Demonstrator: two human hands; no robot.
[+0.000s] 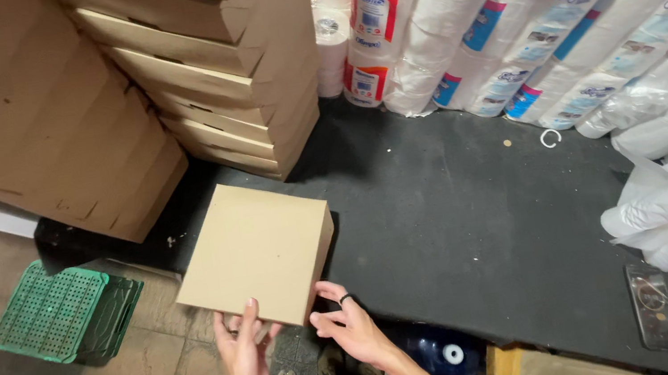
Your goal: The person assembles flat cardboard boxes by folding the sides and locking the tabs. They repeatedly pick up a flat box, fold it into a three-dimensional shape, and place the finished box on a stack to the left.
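A flat square cardboard box (259, 250) lies at the near edge of a black counter (457, 221). My left hand (243, 347) holds its near edge, fingers up on the top face. Just right of the box's near corner, my right hand (348, 325) has its fingers spread; a dark ring shows on one finger. The right hand touches or almost touches the corner; I cannot tell which.
Two tall stacks of flat cardboard boxes (214, 63) stand at the back left. Wrapped paper rolls (557, 5) pile up along the back and right side. A green plastic crate (65, 309) sits on the tiled floor (157, 371) at the left.
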